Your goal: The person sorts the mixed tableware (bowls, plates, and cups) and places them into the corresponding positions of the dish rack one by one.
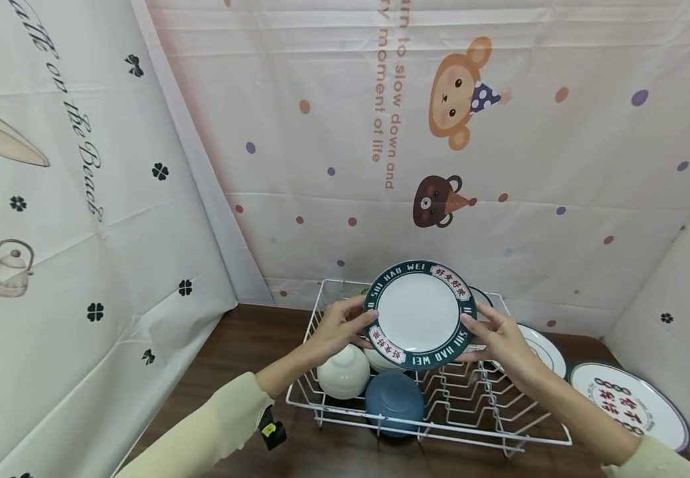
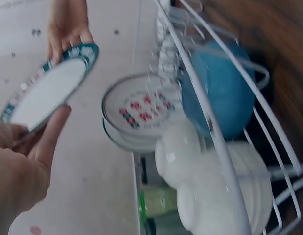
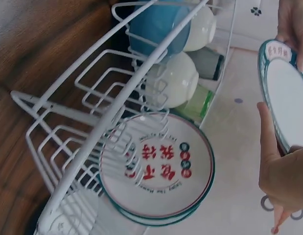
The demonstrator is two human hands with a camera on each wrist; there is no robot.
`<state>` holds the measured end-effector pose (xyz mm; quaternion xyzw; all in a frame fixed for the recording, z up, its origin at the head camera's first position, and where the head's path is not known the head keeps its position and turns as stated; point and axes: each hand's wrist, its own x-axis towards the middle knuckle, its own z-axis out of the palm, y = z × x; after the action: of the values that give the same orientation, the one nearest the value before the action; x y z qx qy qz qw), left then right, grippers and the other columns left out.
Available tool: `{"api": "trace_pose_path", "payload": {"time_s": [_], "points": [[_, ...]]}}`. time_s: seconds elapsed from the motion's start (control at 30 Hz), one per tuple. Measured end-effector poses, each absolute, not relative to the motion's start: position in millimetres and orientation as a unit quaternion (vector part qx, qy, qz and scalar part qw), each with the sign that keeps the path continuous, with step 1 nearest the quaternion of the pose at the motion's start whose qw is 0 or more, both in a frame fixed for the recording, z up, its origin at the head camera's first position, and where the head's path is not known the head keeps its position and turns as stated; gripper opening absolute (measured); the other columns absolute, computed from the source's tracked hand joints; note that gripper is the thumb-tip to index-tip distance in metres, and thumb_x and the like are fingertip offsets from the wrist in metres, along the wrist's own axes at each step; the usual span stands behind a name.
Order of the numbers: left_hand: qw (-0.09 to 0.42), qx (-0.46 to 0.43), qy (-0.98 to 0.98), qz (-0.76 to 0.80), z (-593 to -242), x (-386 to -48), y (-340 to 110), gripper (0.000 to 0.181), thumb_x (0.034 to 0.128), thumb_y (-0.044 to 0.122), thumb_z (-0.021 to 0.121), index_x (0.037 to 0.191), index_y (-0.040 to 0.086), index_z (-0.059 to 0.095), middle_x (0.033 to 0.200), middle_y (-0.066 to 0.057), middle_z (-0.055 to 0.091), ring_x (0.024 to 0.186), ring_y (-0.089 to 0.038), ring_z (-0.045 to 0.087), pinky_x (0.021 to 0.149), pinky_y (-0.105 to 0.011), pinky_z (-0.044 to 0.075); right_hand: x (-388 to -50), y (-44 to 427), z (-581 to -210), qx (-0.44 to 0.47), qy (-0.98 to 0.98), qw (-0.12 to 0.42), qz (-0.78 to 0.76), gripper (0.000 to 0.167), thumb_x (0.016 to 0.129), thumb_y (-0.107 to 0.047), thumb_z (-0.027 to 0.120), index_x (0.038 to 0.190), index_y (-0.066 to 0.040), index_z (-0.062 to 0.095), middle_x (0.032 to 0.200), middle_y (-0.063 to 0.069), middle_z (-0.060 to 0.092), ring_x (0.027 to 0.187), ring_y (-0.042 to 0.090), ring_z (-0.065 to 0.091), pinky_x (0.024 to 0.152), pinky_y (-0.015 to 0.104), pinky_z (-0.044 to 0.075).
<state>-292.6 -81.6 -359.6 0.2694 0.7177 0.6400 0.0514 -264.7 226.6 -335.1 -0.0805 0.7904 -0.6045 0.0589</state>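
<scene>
A white plate [image 1: 419, 312] with a green lettered rim is held above the dish rack [image 1: 464, 435]. The left hand [image 1: 341, 325] grips its left edge, thumb on the rim; the right hand [image 1: 497, 335] grips the opposite edge with its thumb on top. In the left wrist view the plate [image 2: 48, 95] is tilted between the left hand [image 2: 19, 166] and the right hand [image 2: 68, 24]. In the right wrist view the right hand [image 3: 288, 178] holds the plate [image 3: 288, 100] by its lower edge, and the left hand [image 3: 294, 29] is at the upper edge.
White bowls [image 1: 343, 372] and a blue bowl [image 1: 394, 401] sit in the rack's left part. Plates with red characters [image 3: 158, 166] stand in it, and green glasses [image 3: 198, 103] are beside the bowls. Right of the rack lie more plates [image 1: 628, 401] near the cloth-covered wall.
</scene>
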Motion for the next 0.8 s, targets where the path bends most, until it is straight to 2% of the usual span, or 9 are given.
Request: {"api": "trace_pose_path", "payload": {"time_s": [0.13, 0.23, 0.37, 0.47, 0.53, 0.57, 0.67, 0.8], "points": [[0.028, 0.221, 0.735, 0.640, -351, -283, -74, 0.038, 0.1045, 0.016, 0.057, 0.140, 0.003, 0.061, 0.100, -0.023, 0.067, 0.074, -0.012, 0.073, 0.065, -0.033, 0.063, -270, 242, -338, -0.095, 0.815, 0.047, -0.570, 0.067, 0.111, -0.044, 0.033, 0.154, 0.008, 0.031, 0.108, 0.014, 0.072, 0.087, 0.009, 0.075, 0.080, 0.032, 0.062], [0.007, 0.195, 0.746, 0.637, -346, -281, -73, 0.035, 0.1037, 0.016, 0.058, 0.135, 0.002, 0.064, 0.097, -0.023, 0.067, 0.068, -0.012, 0.070, 0.062, -0.032, 0.062, -278, 263, -343, -0.111, 0.844, -0.008, -0.525, 0.071, 0.111, -0.048, 0.023, 0.141, 0.011, 0.046, 0.108, 0.021, 0.073, 0.084, 0.012, 0.075, 0.076, 0.030, 0.062], [-0.005, 0.169, 0.748, 0.642, -343, -287, -77, 0.033, 0.1031, 0.014, 0.059, 0.134, 0.001, 0.065, 0.097, -0.023, 0.068, 0.064, -0.013, 0.068, 0.061, -0.032, 0.062, -290, 302, -365, -0.144, 0.901, -0.149, -0.382, 0.045, 0.112, -0.027, 0.038, 0.123, 0.008, 0.064, 0.094, 0.022, 0.075, 0.072, 0.014, 0.073, 0.060, 0.027, 0.058], [-0.013, 0.152, 0.751, 0.643, -345, -290, -78, 0.032, 0.1026, 0.013, 0.060, 0.132, 0.002, 0.066, 0.098, -0.022, 0.068, 0.064, -0.015, 0.070, 0.062, -0.031, 0.062, -294, 333, -388, -0.132, 0.928, -0.222, -0.270, 0.026, 0.104, -0.010, 0.052, 0.117, 0.007, 0.067, 0.093, 0.026, 0.074, 0.073, 0.027, 0.072, 0.057, 0.033, 0.054], [-0.016, 0.149, 0.755, 0.638, -347, -291, -79, 0.031, 0.1024, 0.013, 0.061, 0.131, 0.002, 0.067, 0.097, -0.022, 0.068, 0.065, -0.018, 0.071, 0.063, -0.031, 0.062, -294, 347, -401, -0.117, 0.942, -0.210, -0.235, 0.028, 0.100, -0.005, 0.056, 0.121, 0.012, 0.062, 0.097, 0.031, 0.071, 0.077, 0.039, 0.071, 0.059, 0.040, 0.054], [-0.017, 0.149, 0.758, 0.635, -348, -291, -80, 0.032, 0.1024, 0.013, 0.061, 0.131, 0.002, 0.067, 0.097, -0.022, 0.068, 0.066, -0.019, 0.072, 0.063, -0.032, 0.062, -293, 352, -407, -0.108, 0.948, -0.192, -0.229, 0.030, 0.099, -0.004, 0.056, 0.124, 0.014, 0.060, 0.099, 0.033, 0.070, 0.078, 0.040, 0.070, 0.059, 0.043, 0.054], [-0.019, 0.158, 0.762, 0.628, -351, -293, -79, 0.033, 0.1025, 0.013, 0.060, 0.133, 0.002, 0.066, 0.098, -0.024, 0.069, 0.070, -0.024, 0.074, 0.063, -0.031, 0.062, -292, 358, -418, -0.092, 0.962, -0.122, -0.227, 0.041, 0.101, -0.007, 0.054, 0.132, 0.019, 0.049, 0.103, 0.036, 0.068, 0.073, 0.033, 0.070, 0.059, 0.042, 0.055], [-0.040, 0.181, 0.768, 0.614, -353, -296, -74, 0.033, 0.1025, 0.014, 0.061, 0.132, 0.002, 0.066, 0.098, -0.024, 0.070, 0.076, -0.029, 0.074, 0.062, -0.031, 0.062, -289, 351, -425, -0.085, 0.965, -0.051, -0.243, 0.046, 0.105, -0.010, 0.046, 0.139, 0.021, 0.040, 0.096, 0.028, 0.071, 0.065, 0.018, 0.068, 0.058, 0.031, 0.052]]}}
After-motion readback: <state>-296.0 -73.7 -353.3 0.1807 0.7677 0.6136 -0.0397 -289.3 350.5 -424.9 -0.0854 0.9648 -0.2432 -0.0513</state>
